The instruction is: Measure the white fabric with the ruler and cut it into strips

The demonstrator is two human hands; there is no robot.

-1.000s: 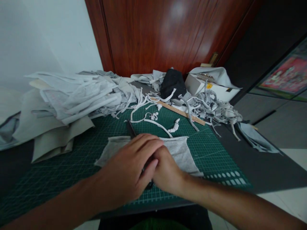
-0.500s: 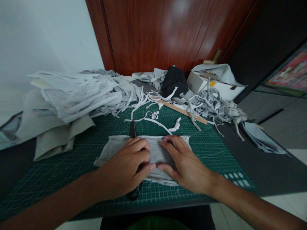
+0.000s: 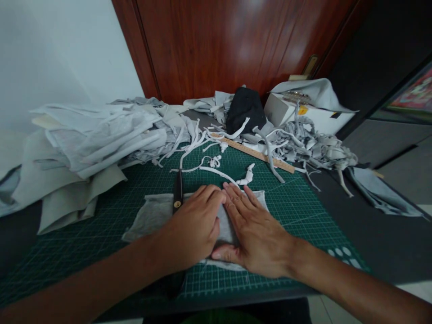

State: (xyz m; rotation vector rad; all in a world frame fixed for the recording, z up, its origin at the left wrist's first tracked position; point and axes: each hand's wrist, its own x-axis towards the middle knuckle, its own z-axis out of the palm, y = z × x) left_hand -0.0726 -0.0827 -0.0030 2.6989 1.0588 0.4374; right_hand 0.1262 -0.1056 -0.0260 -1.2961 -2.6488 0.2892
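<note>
A piece of grey fabric (image 3: pixel 153 215) lies on the green cutting mat (image 3: pixel 290 198) near its front edge. Across the fabric's left part lie black scissors (image 3: pixel 178 193), blades pointing away, their handles partly hidden under my left arm. My left hand (image 3: pixel 195 222) rests on the fabric with its fingers curled together; whatever they pinch is hidden. My right hand (image 3: pixel 254 229) lies flat on the fabric's right part, fingers stretched out and thumb toward my left hand, holding nothing.
Piled grey cloth (image 3: pixel 111 130) is at the back left. Behind the mat are a black bag (image 3: pixel 245 110), a wooden ruler (image 3: pixel 253 151), a white box (image 3: pixel 313 119) and tangled strips (image 3: pixel 310 146). White cords (image 3: pixel 219 173) and a knotted scrap (image 3: pixel 248 174) lie beyond the fabric.
My left hand has moved inward toward my right hand, uncovering more of the scissors. My right hand has flattened, its fingers reaching the fabric's far edge. The view has shifted slightly.
</note>
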